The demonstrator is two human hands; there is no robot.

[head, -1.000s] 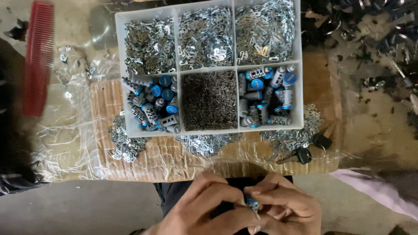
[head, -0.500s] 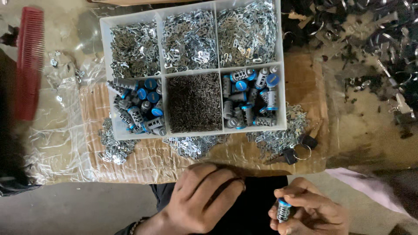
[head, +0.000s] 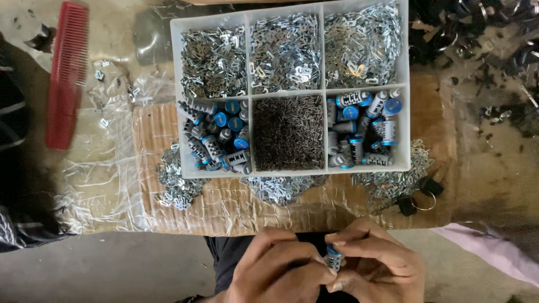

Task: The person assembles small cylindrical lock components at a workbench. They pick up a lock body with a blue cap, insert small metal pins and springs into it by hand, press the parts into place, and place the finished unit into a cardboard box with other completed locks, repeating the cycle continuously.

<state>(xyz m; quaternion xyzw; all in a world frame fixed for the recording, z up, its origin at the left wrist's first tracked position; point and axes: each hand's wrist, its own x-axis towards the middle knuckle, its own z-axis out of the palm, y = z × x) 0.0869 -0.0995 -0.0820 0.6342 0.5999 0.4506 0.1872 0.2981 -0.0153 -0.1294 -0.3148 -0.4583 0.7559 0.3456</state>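
Since the earlier frame, the left hand (head: pixel 278 269) has rejoined the right hand (head: pixel 376 264); both grips pinch one blue-tipped lock cylinder (head: pixel 334 259). Beyond the grip, the white compartment tray (head: pixel 250 98) holds metal plates, pins and similar cylinders.

Packaging in view: one compartment box, loose clear plastic wrap; no labels, signs or screens.

White rectangular plastic box (head: pixel 178 84), six compartments in two rows of three, stands at top centre of the counter (head: pixel 494 163), on a brown corrugated sheet (head: pixel 151 129). Crumpled clear plastic bags (head: pixel 95 168) lie left of the box, partly under that sheet, beside a red comb (head: pixel 66 73).
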